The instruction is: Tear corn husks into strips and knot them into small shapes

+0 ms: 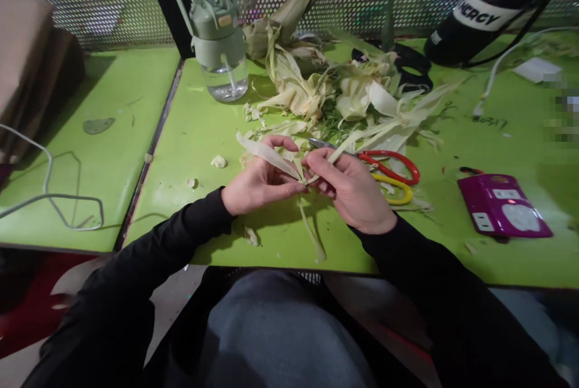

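Observation:
Between my hands is a bundle of pale corn husk strips (272, 157), meeting at a small knot-like crossing. My left hand (260, 180) pinches the strips near that crossing, thumb pointing right. With thumb and fingers closed, my right hand (350, 189) grips a long husk strip that runs up to the right. Another narrow strip (311, 231) hangs down toward the table's front edge. Just behind and right of my right hand lie scissors with one red and one yellow handle loop (414, 171); their blades are partly hidden by the hand.
A heap of corn husks (298, 92) covers the back middle. A water bottle (221, 44) stands left of it, a black bottle (486, 14) at back right. A purple power strip (504, 207) lies right. Bent wire (49, 195) and brown bags (22, 62) are left.

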Demonstrator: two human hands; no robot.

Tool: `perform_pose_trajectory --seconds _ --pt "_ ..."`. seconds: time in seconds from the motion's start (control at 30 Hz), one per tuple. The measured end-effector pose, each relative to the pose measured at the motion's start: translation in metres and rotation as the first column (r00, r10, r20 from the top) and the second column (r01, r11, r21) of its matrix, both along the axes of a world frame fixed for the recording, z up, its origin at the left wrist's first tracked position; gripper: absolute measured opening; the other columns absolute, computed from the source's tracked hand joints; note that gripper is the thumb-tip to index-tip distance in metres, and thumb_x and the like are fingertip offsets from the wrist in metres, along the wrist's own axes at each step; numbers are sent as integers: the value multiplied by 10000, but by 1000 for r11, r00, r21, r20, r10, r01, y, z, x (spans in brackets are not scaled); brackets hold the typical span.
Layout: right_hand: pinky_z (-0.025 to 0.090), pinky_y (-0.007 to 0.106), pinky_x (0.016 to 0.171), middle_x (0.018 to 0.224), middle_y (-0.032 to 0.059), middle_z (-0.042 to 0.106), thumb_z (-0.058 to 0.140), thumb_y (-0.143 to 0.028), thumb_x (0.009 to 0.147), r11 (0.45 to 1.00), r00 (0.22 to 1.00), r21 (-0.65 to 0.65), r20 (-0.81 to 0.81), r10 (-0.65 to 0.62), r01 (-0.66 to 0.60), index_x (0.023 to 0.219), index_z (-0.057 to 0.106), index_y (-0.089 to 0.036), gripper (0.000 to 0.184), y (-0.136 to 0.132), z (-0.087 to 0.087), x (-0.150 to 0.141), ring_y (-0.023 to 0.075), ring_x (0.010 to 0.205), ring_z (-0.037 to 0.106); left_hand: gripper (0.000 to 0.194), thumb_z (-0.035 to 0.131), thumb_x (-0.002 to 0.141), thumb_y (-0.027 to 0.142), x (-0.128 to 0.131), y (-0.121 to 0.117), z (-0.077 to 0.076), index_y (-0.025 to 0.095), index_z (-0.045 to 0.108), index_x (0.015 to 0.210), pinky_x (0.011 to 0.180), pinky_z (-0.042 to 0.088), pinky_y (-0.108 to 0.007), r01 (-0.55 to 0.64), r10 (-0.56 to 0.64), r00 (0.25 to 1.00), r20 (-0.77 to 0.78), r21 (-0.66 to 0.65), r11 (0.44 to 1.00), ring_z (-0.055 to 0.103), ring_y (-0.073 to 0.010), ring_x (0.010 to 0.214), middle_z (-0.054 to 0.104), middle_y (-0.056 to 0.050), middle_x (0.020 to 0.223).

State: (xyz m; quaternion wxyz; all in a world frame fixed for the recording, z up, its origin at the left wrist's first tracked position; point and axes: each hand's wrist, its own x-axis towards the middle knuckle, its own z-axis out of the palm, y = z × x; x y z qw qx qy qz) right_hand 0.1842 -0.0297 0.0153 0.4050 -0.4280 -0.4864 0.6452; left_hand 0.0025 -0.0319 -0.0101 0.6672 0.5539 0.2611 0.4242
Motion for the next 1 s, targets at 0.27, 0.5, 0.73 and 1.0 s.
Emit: perform_pose_trajectory --seconds 0.27,0.5,0.73,1.0 --pt "355 222 493 672 -50 567 850 -443 739 999 999 -26 -21 28 -28 794 631 -190 339 2 0 1 62 535 474 492 822 810 309 2 -1 3 219 395 1037 834 610 -274 23 -23 999 35 -17 1000 732 -115 821 683 16 886" --pt "321 237 469 643 -31 504 555 -645 933 978 964 207 266 -17 -40 760 579 -209 470 0 2 7 76 533 435 441 856 760 302 2 0 4 168 527 1021 757 585 -217 -135 136 991 -21 54 989 658 -81 770 620 15 889" --pt "335 287 517 584 -22 443 464 -710 939 922 901 344 434 11 -177 642 481 -224 570 -2 6 10 105 539 416 287 786 828 339 2 -7 7 131 618 933 780 608 -239 -206 210 977 -35 88 975 713 -107 768 685 -13 835" --pt "331 305 549 574 -31 414 451 -664 974 916 897 350 442 23 -196 646 458 -231 543 -3 9 14 107 522 380 315 824 785 341 1 -8 14 116 644 911 740 627 -227 -265 267 963 -29 58 962 725 -108 724 721 -21 814"
